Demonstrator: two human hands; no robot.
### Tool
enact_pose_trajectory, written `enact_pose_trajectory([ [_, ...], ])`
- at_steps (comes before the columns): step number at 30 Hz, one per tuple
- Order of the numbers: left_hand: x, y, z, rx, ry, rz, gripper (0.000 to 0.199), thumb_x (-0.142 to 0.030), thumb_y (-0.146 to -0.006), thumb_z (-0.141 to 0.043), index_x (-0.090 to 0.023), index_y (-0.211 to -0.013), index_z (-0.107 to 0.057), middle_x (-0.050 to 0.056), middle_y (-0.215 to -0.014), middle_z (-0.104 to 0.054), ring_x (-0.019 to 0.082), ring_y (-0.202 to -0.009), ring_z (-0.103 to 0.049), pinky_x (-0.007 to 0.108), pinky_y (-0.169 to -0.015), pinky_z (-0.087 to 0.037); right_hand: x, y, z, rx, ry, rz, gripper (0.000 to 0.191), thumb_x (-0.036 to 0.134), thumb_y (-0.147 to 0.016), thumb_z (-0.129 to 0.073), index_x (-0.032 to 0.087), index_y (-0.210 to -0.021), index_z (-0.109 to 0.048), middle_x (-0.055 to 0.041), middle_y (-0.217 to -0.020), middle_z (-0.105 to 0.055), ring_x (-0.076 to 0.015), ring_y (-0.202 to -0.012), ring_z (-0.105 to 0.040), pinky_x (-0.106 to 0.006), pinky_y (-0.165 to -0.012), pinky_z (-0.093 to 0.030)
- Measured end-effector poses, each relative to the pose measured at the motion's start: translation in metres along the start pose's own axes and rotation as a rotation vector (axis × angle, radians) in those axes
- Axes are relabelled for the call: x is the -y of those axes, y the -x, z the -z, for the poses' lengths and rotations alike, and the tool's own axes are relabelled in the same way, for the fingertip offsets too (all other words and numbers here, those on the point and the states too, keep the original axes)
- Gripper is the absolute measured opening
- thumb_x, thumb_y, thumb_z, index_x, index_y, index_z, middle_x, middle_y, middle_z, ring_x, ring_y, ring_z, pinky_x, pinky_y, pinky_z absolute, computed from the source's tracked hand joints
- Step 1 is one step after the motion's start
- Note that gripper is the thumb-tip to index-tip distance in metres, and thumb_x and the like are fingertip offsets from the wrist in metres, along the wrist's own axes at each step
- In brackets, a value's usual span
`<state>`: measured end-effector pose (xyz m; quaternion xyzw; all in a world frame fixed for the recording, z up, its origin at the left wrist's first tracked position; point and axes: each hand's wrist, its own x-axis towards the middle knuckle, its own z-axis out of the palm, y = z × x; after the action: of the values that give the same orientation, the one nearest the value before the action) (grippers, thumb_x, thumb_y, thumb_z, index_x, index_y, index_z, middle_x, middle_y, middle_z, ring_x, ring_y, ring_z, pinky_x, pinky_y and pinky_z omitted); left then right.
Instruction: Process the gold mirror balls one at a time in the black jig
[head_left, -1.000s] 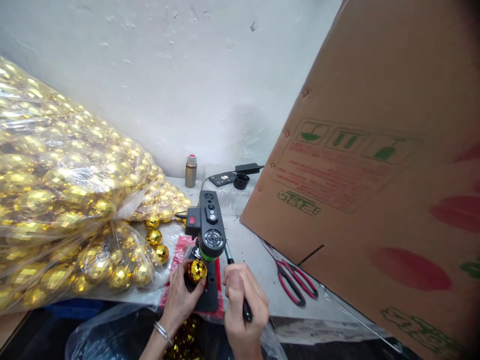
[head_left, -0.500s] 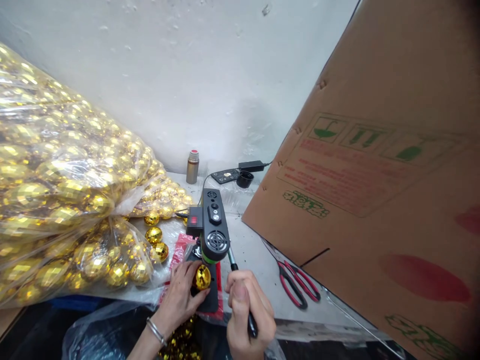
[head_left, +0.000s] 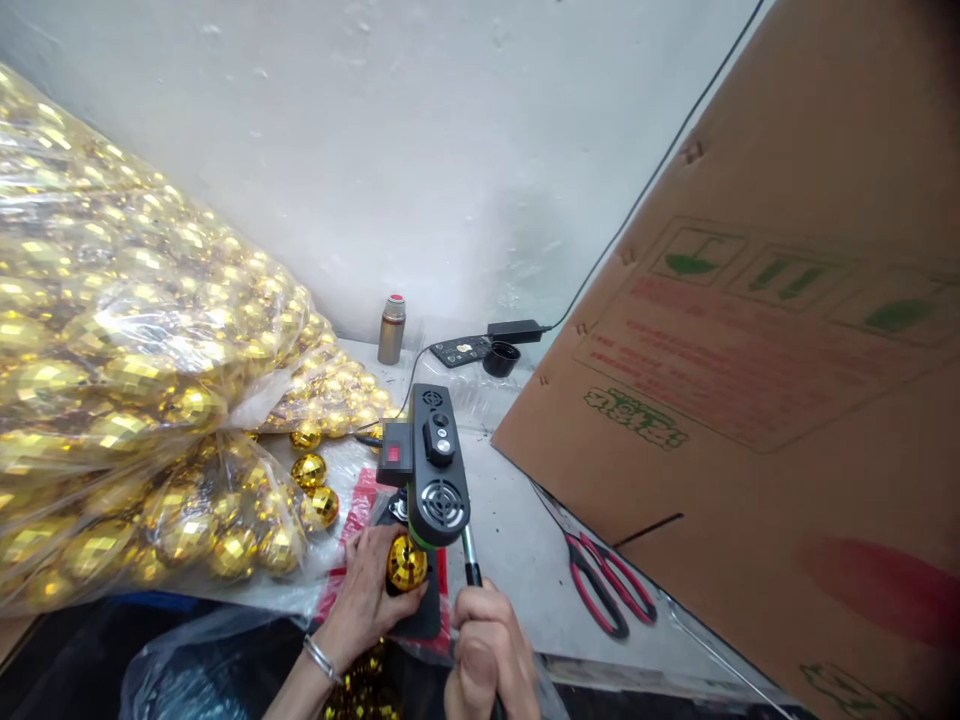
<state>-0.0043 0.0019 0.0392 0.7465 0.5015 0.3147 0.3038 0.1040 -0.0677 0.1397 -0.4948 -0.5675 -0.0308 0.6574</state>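
A shiny gold faceted ball (head_left: 407, 563) sits under the head of a small black machine (head_left: 439, 465) with round vents and buttons. My left hand (head_left: 371, 590) holds this ball, fingers and thumb around its left and lower sides. A bracelet circles the left wrist. To the right, my right hand (head_left: 491, 650) is wrapped round the black grip of a metal lever (head_left: 470, 560) beside the machine. Below the hands, more gold pieces (head_left: 364, 690) show in a dark space lined with clear plastic.
A large clear bag of gold balls (head_left: 127, 350) fills the left, with loose balls (head_left: 309, 470) beside it. Red-handled scissors (head_left: 611, 585) lie near a big cardboard box (head_left: 750, 400) on the right. A metal bottle (head_left: 391, 330), a remote (head_left: 459, 350) and a black cap (head_left: 501, 358) stand behind.
The right hand and lever grip sit a little lower. The view has shifted slightly, and the left hand still holds the ball.
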Motion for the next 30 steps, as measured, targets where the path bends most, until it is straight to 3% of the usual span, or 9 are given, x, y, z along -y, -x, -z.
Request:
enact_pose_trajectory([
  [15,0.002,-0.001,-0.003,-0.028,-0.023,-0.007,0.041,-0.026,-0.074,-0.073,-0.021,-0.112,-0.062,0.008,-0.103,-0.068,0.032,-0.104,-0.061,0.051,-0.096,-0.045,-0.010,0.010,-0.007,-0.044,-0.030,-0.030,0.036,0.018,-0.105,-0.032,0.023,-0.072,-0.047,0.0046,-0.069,-0.052,-0.0110,-0.062,-0.051,-0.032,-0.087,-0.046],
  [22,0.012,0.000,-0.011,-0.062,-0.026,-0.037,0.046,-0.025,-0.074,-0.074,-0.021,-0.118,-0.061,0.008,-0.107,-0.067,0.031,-0.104,-0.061,0.051,-0.097,-0.044,-0.028,0.011,-0.008,-0.042,-0.054,0.137,0.034,0.018,-0.104,-0.033,0.022,-0.072,-0.047,0.0044,-0.066,-0.051,-0.0110,-0.057,-0.049,-0.030,-0.079,-0.047],
  [30,0.016,-0.002,-0.014,-0.101,-0.035,-0.054,0.047,-0.026,-0.072,-0.075,-0.021,-0.117,-0.063,0.009,-0.108,-0.068,0.033,-0.106,-0.063,0.052,-0.098,-0.045,-0.048,0.026,-0.009,-0.040,-0.122,0.126,0.028,0.016,-0.101,-0.037,0.021,-0.076,-0.049,0.0019,-0.070,-0.054,-0.0126,-0.063,-0.052,-0.032,-0.076,-0.048],
])
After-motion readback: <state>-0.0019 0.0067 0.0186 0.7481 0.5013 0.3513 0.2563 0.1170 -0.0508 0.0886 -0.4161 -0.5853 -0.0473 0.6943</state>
